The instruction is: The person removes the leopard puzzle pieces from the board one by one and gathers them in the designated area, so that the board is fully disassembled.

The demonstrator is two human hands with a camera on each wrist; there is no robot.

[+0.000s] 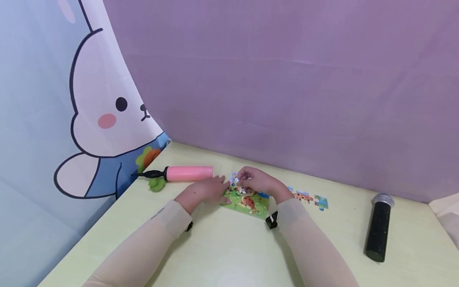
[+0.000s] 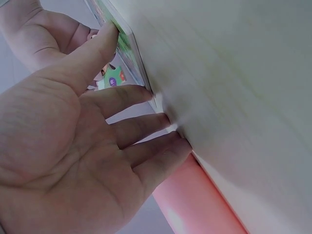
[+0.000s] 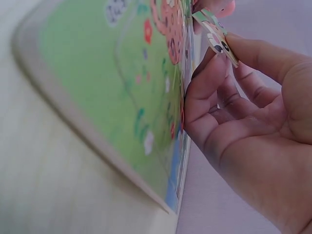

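Note:
A jigsaw puzzle board (image 1: 247,204) with a green printed picture lies on the table. Between thumb and fingers, my right hand (image 1: 259,181) pinches a puzzle piece (image 3: 218,39) over the board's far part; the piece shows a cartoon eye and a green edge. My left hand (image 1: 211,189) rests at the board's left side with fingers spread, its thumb and index finger touching the board's edge in the left wrist view. Right of the board lie loose puzzle pieces (image 1: 321,202), partly hidden by the right forearm.
A pink hand pump (image 1: 189,173) with a black handle lies beyond the left hand, beside a small green toy (image 1: 156,184). On the right side lies a black cylinder with a silver cap (image 1: 379,229). A purple cloth (image 1: 287,91) hangs behind the table's far edge.

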